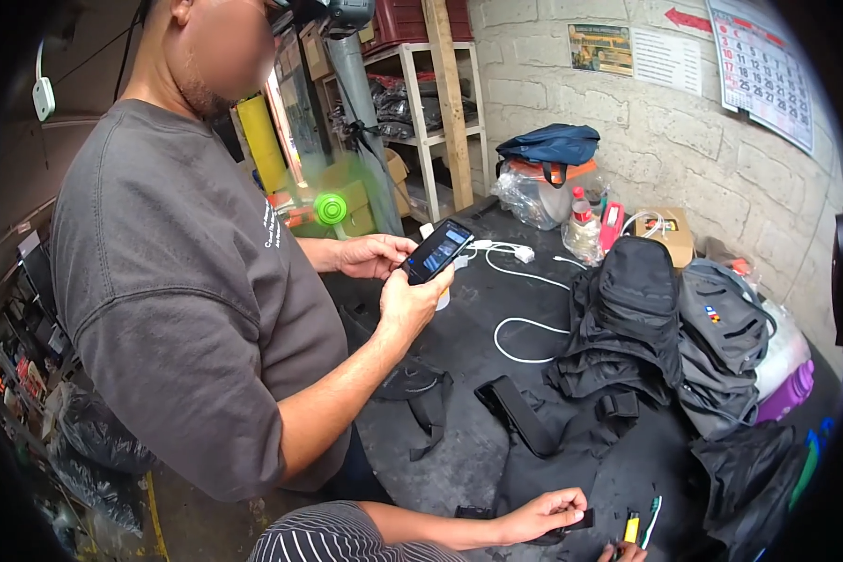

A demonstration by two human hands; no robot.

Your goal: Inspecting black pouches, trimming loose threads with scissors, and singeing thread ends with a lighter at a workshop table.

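My left hand [545, 515] reaches in from a striped sleeve at the lower edge, its thumb and fingers closed on the end of a black strap [579, 523]. The strap lies by a black fabric piece [543, 478] spread on the table. Only the fingertips of my right hand [625, 554] show at the bottom edge; whether they hold anything is hidden. Just beyond them lie a slim yellow object [632, 526] and a green-and-white toothbrush [652, 521]. A wide black webbing strap [520, 417] curves over the fabric farther off.
A person in a grey shirt [178, 309] stands at the left, holding a smartphone [437, 251] over the dark table [459, 412]. Black backpack [632, 309], grey backpack [721, 328] and purple bottle [789, 391] stand right. White cable [501, 337] and clear bottle [583, 232] lie farther back.
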